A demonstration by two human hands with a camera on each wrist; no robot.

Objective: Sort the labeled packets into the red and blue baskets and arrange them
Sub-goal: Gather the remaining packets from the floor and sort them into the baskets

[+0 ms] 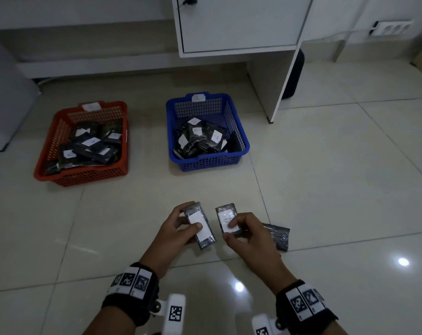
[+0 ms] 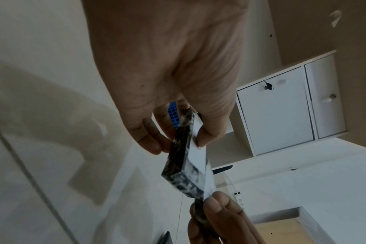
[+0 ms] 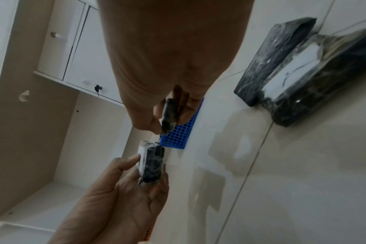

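My left hand [image 1: 181, 226] grips a dark wrapped packet [image 1: 200, 226] with a white label, thumb on the label; the left wrist view shows it [image 2: 186, 153] pinched between thumb and fingers. My right hand [image 1: 241, 230] holds a second labeled packet [image 1: 227, 220], seen edge-on in the right wrist view [image 3: 169, 113]. Both packets hang side by side above the floor. The red basket [image 1: 57, 131] at the back left and the blue basket [image 1: 239, 131] at the back centre each hold several dark packets with white labels.
More dark packets [image 1: 277, 235] lie on the tiled floor just right of my right hand, also visible in the right wrist view [image 3: 303, 69]. A white desk with a cabinet [image 1: 241, 22] stands behind the baskets. A wall socket [image 1: 391, 27] sits at the far right.
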